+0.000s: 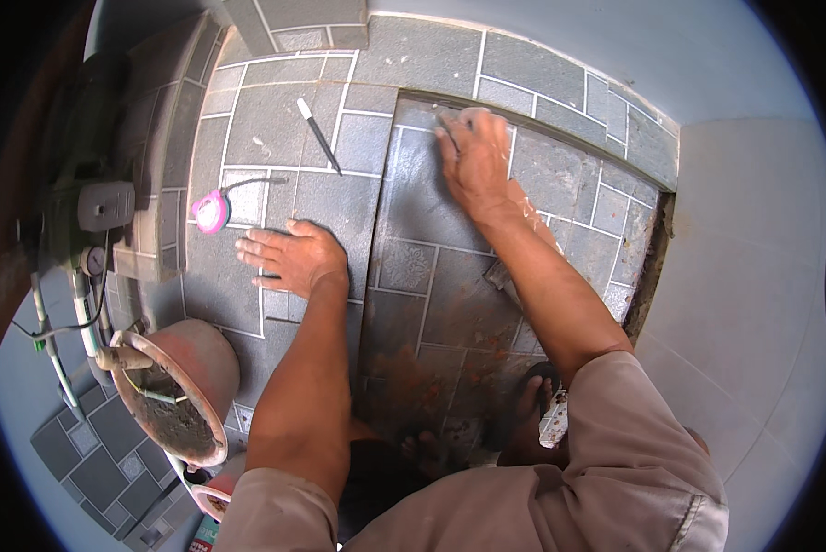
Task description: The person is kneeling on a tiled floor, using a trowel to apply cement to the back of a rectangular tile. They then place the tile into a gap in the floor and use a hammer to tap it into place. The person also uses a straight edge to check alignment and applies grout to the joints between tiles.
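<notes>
My left hand (pixel 295 258) lies flat with fingers spread on the grey patterned floor tiles (pixel 316 212). Further right, my right hand (pixel 475 158) is bent down near the far edge of a slightly lower tiled section (pixel 404 189). Its fingers are curled around or pressed on something small that I cannot make out. Beyond my left hand lie a black marker-like stick with a white end (pixel 319 136) and a pink-rimmed round tape measure (pixel 212 212) with a dark strip beside it. Partly hidden by my right forearm is a pale orange-brown piece (pixel 527 210).
A worn pot-like bucket (pixel 218 363) with grey contents and a handled tool stands at the left. Behind it are pipes and a green machine (pixel 104 207). A rough gap (pixel 650 271) runs along the right wall (pixel 735 267). A sandalled foot (pixel 531 397) is near the bottom.
</notes>
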Demonstrator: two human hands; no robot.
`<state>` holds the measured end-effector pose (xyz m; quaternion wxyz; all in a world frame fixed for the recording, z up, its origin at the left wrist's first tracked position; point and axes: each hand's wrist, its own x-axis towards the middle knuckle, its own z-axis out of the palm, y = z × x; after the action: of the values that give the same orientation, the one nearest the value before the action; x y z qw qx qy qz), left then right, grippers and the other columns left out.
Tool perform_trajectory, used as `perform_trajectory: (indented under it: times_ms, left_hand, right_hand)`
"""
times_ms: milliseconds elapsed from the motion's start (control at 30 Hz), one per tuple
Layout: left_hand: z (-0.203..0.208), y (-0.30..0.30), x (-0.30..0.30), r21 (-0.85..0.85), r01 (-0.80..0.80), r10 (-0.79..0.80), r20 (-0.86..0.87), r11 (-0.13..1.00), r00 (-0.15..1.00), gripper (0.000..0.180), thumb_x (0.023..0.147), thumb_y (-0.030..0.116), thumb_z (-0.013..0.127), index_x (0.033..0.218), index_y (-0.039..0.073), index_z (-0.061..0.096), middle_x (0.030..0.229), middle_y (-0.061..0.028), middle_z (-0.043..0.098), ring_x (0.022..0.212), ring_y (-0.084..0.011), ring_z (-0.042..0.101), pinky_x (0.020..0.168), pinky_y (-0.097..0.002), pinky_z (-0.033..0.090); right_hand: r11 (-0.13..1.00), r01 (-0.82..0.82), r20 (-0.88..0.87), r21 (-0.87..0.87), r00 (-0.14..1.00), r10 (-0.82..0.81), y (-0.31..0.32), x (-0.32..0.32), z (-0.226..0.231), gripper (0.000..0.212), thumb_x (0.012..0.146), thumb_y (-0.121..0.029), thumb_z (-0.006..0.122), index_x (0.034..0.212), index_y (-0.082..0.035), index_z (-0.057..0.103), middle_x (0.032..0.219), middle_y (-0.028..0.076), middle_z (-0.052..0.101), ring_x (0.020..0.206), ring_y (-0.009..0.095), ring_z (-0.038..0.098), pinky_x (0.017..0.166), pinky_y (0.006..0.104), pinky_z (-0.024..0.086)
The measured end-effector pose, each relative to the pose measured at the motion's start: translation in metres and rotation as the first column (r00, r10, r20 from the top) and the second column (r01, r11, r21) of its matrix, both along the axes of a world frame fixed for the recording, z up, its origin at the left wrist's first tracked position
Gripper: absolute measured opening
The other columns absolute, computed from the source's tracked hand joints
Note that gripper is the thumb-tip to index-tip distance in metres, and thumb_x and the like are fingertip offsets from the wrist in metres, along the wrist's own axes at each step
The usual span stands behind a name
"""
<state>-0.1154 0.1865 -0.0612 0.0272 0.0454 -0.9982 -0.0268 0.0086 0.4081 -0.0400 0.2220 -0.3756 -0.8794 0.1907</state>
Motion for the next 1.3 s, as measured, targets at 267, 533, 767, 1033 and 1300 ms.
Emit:
perform_trajectory:
  times_ms: [267,533,767,1033,1300]
  left_hand:
    - [0.004,0.003,0.003,0.052,0.029,-0.030,0.011,0.998,0.999,0.083,0.102,0.044,0.041,0.167,-0.003,0.019,0.177,-0.0235,0.010,0.165,-0.0362,0.004,0.130,-0.0621,0.005]
    - [-0.002,-0.014,0.003,0.048,0.045,-0.044,-0.024,0.998,0.999,0.082,0.104,0.044,0.041,0.166,-0.005,0.017,0.177,-0.0251,0.007,0.165,-0.0390,0.000,0.129,-0.0632,0.002]
    - [-0.002,-0.024,-0.001,0.121,0.104,-0.105,0.007,0.987,0.994,0.084,0.106,0.046,0.041,0.167,-0.005,0.014,0.176,-0.0259,0.004,0.165,-0.0388,-0.003,0.129,-0.0623,0.000]
    - [0.047,-0.108,-0.031,0.108,0.520,-0.516,0.403,0.847,0.756,0.102,0.095,0.054,0.067,0.170,0.009,0.015,0.179,-0.0154,0.005,0.165,-0.0311,0.005,0.132,-0.0526,0.014]
    - [0.086,-0.124,-0.027,0.064,0.492,-0.440,0.556,0.868,0.705,0.133,0.074,0.045,0.095,0.171,0.012,0.011,0.180,-0.0108,0.002,0.165,-0.0278,0.006,0.130,-0.0577,0.025]
  right_hand:
    - [0.920,0.041,-0.339,-0.389,0.922,-0.185,0.008,-0.062,-0.025,0.033,0.095,-0.026,0.073,0.087,0.005,0.072,0.091,0.028,0.070,0.088,0.046,0.068,0.083,0.0516,0.052]
    - [0.967,0.173,-0.009,-0.186,0.984,-0.177,-0.017,0.041,-0.005,0.033,0.099,-0.026,0.067,0.092,0.006,0.070,0.085,0.034,0.068,0.088,0.054,0.066,0.082,0.0547,0.052]
    - [0.918,0.371,0.403,-0.137,0.868,-0.290,-0.017,0.211,0.004,0.020,0.096,-0.018,0.068,0.101,0.001,0.072,0.095,0.032,0.072,0.093,0.046,0.072,0.084,0.0505,0.055]
    - [0.937,0.090,0.646,-0.336,0.747,0.160,-0.126,0.249,0.001,0.043,0.103,-0.023,0.060,0.135,0.004,0.052,0.139,0.031,0.053,0.134,0.048,0.051,0.113,0.0507,0.043]
    - [0.905,0.050,0.625,-0.422,0.740,0.251,-0.145,0.238,0.001,0.037,0.105,-0.028,0.055,0.130,-0.004,0.046,0.138,0.028,0.047,0.128,0.048,0.055,0.105,0.0578,0.048]
